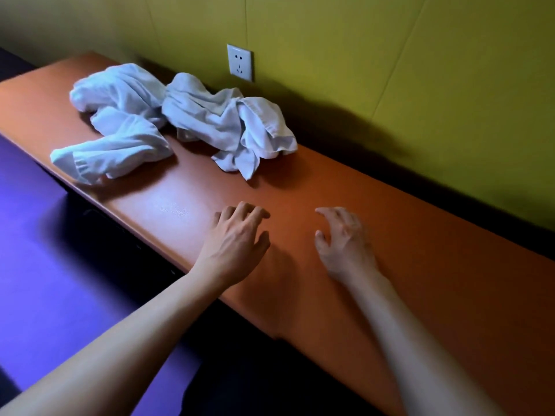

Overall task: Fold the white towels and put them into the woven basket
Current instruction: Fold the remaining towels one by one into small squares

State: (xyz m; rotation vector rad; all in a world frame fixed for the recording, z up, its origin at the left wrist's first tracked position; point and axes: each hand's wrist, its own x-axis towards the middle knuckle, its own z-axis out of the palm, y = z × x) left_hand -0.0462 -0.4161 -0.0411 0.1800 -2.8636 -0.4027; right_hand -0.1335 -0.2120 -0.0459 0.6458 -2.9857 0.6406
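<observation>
From the head view, both hands hover low over the bare near part of the orange surface, and neither holds anything. The left hand has its fingers loosely curled and a little apart, tips pointing toward the far left. The right hand is likewise loosely curled and apart, thumb held away from the rest. Whether any fingertip touches the surface I cannot tell.

The white towels lie crumpled at the far left, well apart from both hands. I count what looks like two: the left towel and the right towel, touching where they meet in the middle. The folds are tangled enough that a third could hide among them. No woven basket is in view, so where the folded towels must go cannot be seen from here.

Risks, as I judge them:
- The left towel's near end lies at the surface's left edge, above the purple floor; a careless tug could drag it off.
- Because the two touch, lifting one may pull the other along.
- The surface is narrow, so a towel spread flat could hang over the edge or bunch against the yellow wall.

One wall socket sits just behind the towels.
</observation>
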